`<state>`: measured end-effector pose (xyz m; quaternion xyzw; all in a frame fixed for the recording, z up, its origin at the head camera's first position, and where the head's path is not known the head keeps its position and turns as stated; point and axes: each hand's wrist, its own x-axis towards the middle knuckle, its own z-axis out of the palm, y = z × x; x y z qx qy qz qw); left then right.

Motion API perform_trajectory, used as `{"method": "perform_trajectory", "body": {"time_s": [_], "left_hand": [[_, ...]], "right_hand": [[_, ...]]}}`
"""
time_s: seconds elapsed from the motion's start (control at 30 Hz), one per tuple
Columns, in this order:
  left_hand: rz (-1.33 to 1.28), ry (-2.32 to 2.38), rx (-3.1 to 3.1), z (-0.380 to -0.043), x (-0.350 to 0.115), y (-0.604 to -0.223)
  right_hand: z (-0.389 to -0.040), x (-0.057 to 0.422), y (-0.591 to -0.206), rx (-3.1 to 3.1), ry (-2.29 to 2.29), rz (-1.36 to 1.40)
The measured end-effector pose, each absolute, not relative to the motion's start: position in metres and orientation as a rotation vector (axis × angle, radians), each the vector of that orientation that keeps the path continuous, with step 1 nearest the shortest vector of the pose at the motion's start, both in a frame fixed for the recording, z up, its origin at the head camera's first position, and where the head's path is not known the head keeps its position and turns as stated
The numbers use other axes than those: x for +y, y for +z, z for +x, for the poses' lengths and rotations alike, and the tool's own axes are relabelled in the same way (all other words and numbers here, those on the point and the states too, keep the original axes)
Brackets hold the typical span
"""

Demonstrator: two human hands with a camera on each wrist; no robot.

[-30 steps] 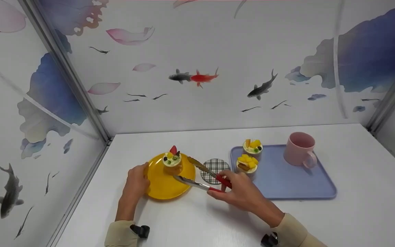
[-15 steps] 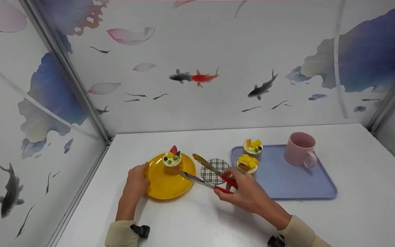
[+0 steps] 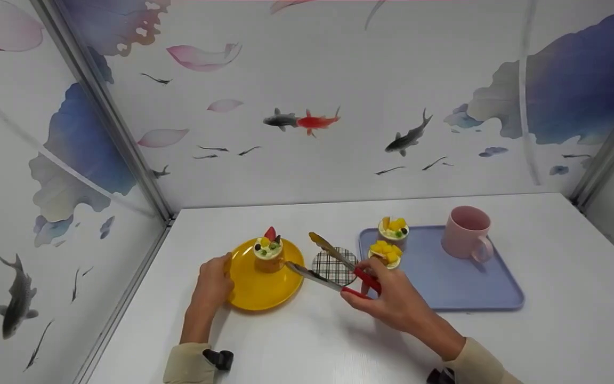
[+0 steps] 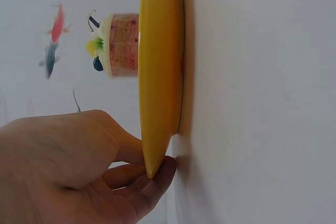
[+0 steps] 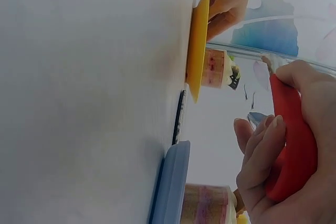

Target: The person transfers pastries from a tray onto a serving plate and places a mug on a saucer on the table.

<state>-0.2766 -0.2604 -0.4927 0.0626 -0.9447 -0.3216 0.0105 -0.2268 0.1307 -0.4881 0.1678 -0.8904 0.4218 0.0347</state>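
Note:
My left hand [image 3: 214, 285] pinches the left rim of a yellow plate [image 3: 259, 293], thumb above and fingers below, as the left wrist view shows. On that plate stands a small dessert cup [image 3: 268, 256] topped with cream, a strawberry and other fruit. My right hand [image 3: 397, 298] grips red-handled metal tongs [image 3: 333, 249] by their handles. The tongs' arms are spread with nothing between them; their tips point left, the lower one near the plate's right rim. In the right wrist view, the red handle [image 5: 294, 135] lies between thumb and fingers.
A round plaid coaster [image 3: 333, 266] lies between plate and tray, partly under the tongs in view. The blue tray [image 3: 461, 288] holds two fruit-topped dessert cups, a back one [image 3: 393, 230] and a front one [image 3: 386, 253], plus a pink mug [image 3: 465, 234]. A printed wall [image 3: 307, 170] stands behind the table.
My right hand has drawn the tongs to the right, away from the dessert cup on the plate, which stays in place. My left hand keeps its hold on the plate.

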Motion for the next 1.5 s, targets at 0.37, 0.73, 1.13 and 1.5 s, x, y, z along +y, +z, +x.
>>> {"method": "perform_trajectory", "body": {"time_s": [0.37,0.73,1.13,1.5], "left_hand": [[0.188,-0.989,-2.942,-0.275,-0.259,-0.493],[0.227,-1.020,-2.957,-0.278,-0.260,-0.493],[0.252,-1.044,-2.952,-0.277,-0.258,-0.492],[0.267,-1.054,-2.956,-0.276,-0.258,-0.493]], "right_hand": [[-0.226,0.150,-0.488,-2.698,1.238,0.487],[-0.225,0.174,-0.485,-2.704,1.205,0.417],[-0.223,0.195,-0.486,-2.673,1.155,0.370],[-0.225,0.215,-0.488,-2.704,1.093,0.286]]}}
